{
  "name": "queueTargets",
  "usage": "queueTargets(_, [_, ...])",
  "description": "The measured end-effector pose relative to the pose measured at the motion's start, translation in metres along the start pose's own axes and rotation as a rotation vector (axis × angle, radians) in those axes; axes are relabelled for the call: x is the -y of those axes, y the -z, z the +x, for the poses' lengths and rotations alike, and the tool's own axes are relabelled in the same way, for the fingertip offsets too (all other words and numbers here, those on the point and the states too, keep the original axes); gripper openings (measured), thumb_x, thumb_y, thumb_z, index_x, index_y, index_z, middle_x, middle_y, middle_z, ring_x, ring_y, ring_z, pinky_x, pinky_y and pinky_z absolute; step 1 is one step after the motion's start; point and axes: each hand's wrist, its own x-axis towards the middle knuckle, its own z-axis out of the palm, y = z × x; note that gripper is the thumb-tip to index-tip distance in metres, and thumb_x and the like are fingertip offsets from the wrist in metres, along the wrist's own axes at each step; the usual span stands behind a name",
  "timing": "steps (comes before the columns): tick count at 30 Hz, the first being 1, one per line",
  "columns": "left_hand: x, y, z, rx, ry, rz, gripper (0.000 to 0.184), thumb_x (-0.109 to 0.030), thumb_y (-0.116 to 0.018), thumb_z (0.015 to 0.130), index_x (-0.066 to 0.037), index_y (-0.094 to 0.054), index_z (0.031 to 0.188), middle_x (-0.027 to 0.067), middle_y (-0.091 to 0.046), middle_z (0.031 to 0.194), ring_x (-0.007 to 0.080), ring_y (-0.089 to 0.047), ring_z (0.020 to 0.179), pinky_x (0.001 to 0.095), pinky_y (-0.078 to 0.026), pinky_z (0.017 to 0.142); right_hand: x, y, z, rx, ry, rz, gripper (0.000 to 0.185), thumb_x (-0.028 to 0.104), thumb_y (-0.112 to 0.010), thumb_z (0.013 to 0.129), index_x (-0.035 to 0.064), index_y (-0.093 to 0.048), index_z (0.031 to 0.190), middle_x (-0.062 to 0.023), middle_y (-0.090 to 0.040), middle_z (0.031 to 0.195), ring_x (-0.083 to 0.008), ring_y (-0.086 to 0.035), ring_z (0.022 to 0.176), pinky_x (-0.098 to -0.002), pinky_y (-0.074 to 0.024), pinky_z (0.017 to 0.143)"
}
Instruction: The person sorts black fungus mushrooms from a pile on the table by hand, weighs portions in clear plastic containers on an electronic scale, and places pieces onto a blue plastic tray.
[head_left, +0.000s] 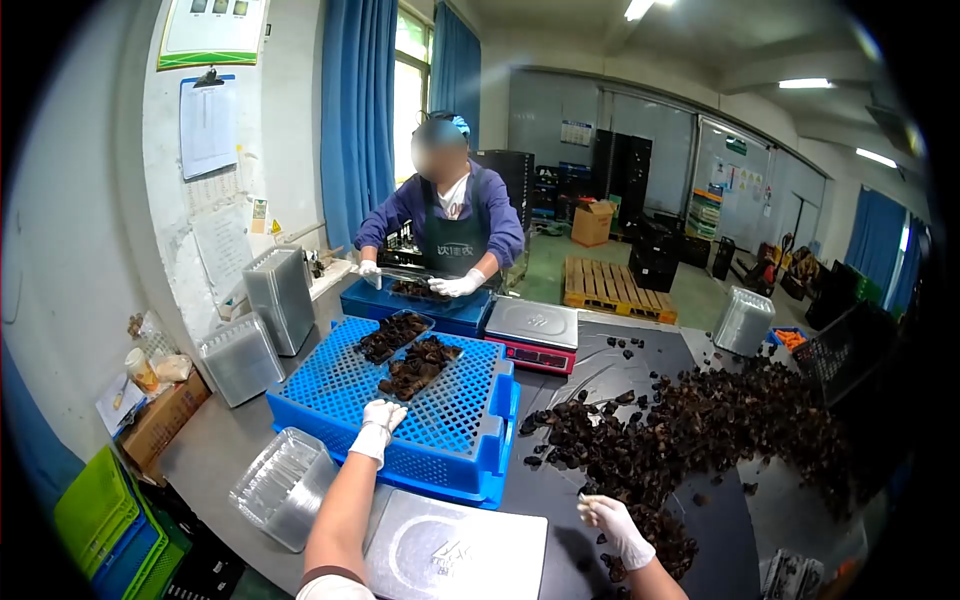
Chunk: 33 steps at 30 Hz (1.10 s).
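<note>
My left hand (376, 432), in a white glove, is at the near end of a clear plastic tray of dark wood ear mushrooms (420, 367). Its fingers look closed at the tray's edge. That tray lies on an upturned blue crate (310, 385), beside a second filled tray (392, 336). Low over the table, my gloved right hand (618, 530) has its fingertips pinched together; anything between them is too small to name. Just past it spreads a large loose heap of wood ears (690, 430). A metal-topped scale (455, 550) sits between my arms.
Across the crates, a co-worker's gloved hands (458, 284) handle another tray. A red scale (535, 335) stands right of the crates. Clear containers are stacked at left (285, 487) and at the far right (744, 320). Green crates (110, 510) stand lower left.
</note>
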Motion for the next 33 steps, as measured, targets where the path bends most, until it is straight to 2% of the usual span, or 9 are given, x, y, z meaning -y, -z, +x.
queueTargets(2, [-0.026, 0.002, -0.044, 0.080, -0.005, 0.188, 0.054, 0.000, -0.053, 0.089, 0.003, -0.028, 0.137, 0.0275, -0.053, 0.120, 0.0356, -0.065, 0.098, 0.0385, -0.060, 0.073, -0.011, 0.015, -0.023, -0.042, -0.041, 0.014, 0.025, 0.012, -0.051, 0.095, -0.0020, -0.061, 0.114, -0.0069, -0.068, 0.097, -0.0135, -0.061, 0.078, -0.0261, -0.0494, 0.071])
queueTargets(7, [-0.053, 0.088, -0.091, 0.149, -0.498, 0.740, 0.031, -0.012, -0.065, 0.086, 0.002, -0.060, 0.113, 0.0110, -0.064, 0.102, 0.0188, -0.063, 0.083, 0.0300, -0.053, 0.076, -0.030, 0.032, -0.092, -0.270, -0.112, 0.197, 0.013, 0.018, -0.060, 0.090, 0.0069, -0.065, 0.093, -0.0008, -0.065, 0.079, -0.0089, -0.057, 0.065, -0.0224, -0.0440, 0.060])
queueTargets(12, [-0.087, 0.171, -0.173, -0.373, -1.192, 1.680, 0.034, -0.036, -0.062, 0.083, -0.007, -0.066, 0.100, 0.0159, -0.061, 0.090, 0.0350, -0.059, 0.089, 0.0459, -0.048, 0.081, -0.067, 0.059, -0.135, -0.484, -0.137, 0.282, 0.015, 0.025, -0.065, 0.087, 0.0106, -0.067, 0.087, 0.0026, -0.061, 0.069, -0.0080, -0.053, 0.057, -0.0213, -0.0409, 0.053])
queueTargets(14, [-0.084, 0.210, -0.173, -0.186, -0.695, 1.705, 0.031, -0.037, -0.062, 0.084, -0.009, -0.070, 0.095, 0.0138, -0.062, 0.086, 0.0336, -0.061, 0.085, 0.0444, -0.049, 0.078, -0.068, 0.057, -0.148, -0.503, -0.148, 0.241, 0.015, 0.025, -0.064, 0.088, 0.0107, -0.068, 0.091, 0.0021, -0.063, 0.072, -0.0080, -0.053, 0.057, -0.0209, -0.0408, 0.053])
queueTargets(21, [-0.087, 0.241, -0.142, -0.164, -0.620, 1.523, 0.019, -0.024, -0.064, 0.077, -0.006, -0.071, 0.075, 0.0132, -0.063, 0.073, 0.0281, -0.063, 0.070, 0.0408, -0.048, 0.065, -0.088, 0.059, -0.157, -0.468, -0.114, 0.180, 0.023, 0.011, -0.048, 0.091, -0.0013, -0.063, 0.104, -0.0082, -0.065, 0.082, -0.0144, -0.059, 0.066, -0.0266, -0.0485, 0.062])
queueTargets(23, [-0.093, 0.238, -0.136, -0.132, -0.328, 1.176, 0.021, -0.021, -0.062, 0.075, -0.002, -0.068, 0.071, 0.0164, -0.063, 0.065, 0.0254, -0.062, 0.061, 0.0397, -0.047, 0.061, -0.095, 0.055, -0.165, -0.433, -0.091, 0.157, 0.023, 0.011, -0.049, 0.092, -0.0009, -0.063, 0.105, -0.0071, -0.067, 0.084, -0.0125, -0.060, 0.067, -0.0243, -0.0486, 0.063])
queueTargets(26, [-0.091, 0.235, -0.133, -0.248, -0.340, 1.126, 0.025, -0.022, -0.059, 0.077, 0.000, -0.066, 0.068, 0.0189, -0.062, 0.061, 0.0234, -0.061, 0.058, 0.0387, -0.048, 0.060, -0.104, 0.052, -0.176, -0.426, -0.104, 0.156, 0.022, 0.012, -0.050, 0.093, -0.0006, -0.063, 0.106, -0.0063, -0.067, 0.085, -0.0118, -0.061, 0.068, -0.0238, -0.0489, 0.064])
queueTargets(28, [-0.082, 0.231, -0.137, -0.354, -0.592, 1.437, 0.026, -0.025, -0.058, 0.082, 0.000, -0.065, 0.075, 0.0213, -0.063, 0.074, 0.0323, -0.062, 0.070, 0.0426, -0.047, 0.067, -0.109, 0.048, -0.183, -0.433, -0.121, 0.158, 0.022, 0.012, -0.050, 0.092, -0.0007, -0.063, 0.105, -0.0064, -0.067, 0.084, -0.0124, -0.060, 0.068, -0.0250, -0.0492, 0.065])
queueTargets(33, [-0.090, 0.181, -0.191, -0.435, -1.127, 1.176, 0.021, -0.016, -0.051, 0.090, -0.001, -0.062, 0.079, 0.0171, -0.059, 0.076, 0.0383, -0.057, 0.076, 0.0462, -0.043, 0.073, -0.120, 0.048, -0.197, -0.446, -0.012, 0.083, 0.020, 0.005, -0.051, 0.090, -0.0016, -0.066, 0.102, -0.0049, -0.067, 0.083, -0.0093, -0.058, 0.066, -0.0222, -0.0466, 0.062])
